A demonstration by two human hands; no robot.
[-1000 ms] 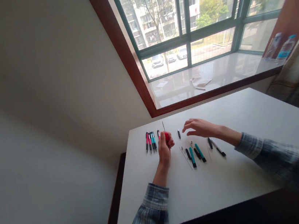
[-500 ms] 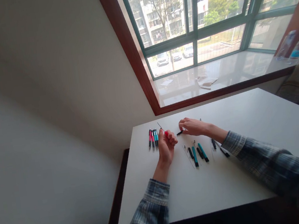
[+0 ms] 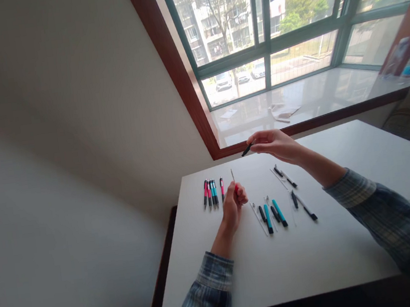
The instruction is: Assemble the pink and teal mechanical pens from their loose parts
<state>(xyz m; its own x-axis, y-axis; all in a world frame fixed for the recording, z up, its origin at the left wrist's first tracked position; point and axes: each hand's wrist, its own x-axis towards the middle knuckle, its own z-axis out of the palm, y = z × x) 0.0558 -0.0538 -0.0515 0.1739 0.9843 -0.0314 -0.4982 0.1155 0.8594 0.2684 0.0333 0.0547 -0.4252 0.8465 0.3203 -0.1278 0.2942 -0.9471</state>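
Note:
My left hand (image 3: 234,203) rests on the white table (image 3: 317,259), closed around a red pen barrel (image 3: 236,188) with a thin refill tip sticking up out of it. My right hand (image 3: 277,143) is raised above the table and pinches a small black pen part (image 3: 247,149) between its fingertips. A row of assembled pink and teal pens (image 3: 210,193) lies to the left of my left hand. To its right lie loose teal and black pen parts (image 3: 271,213).
More black pen pieces (image 3: 297,196) lie under my right forearm. A wide window sill (image 3: 296,103) with papers runs behind the table. The wall is at the left, and the table's left edge drops off beside my left sleeve.
My right hand picked the small black part up off the table and lifted it up toward the window. My left hand stayed in place holding the red barrel.

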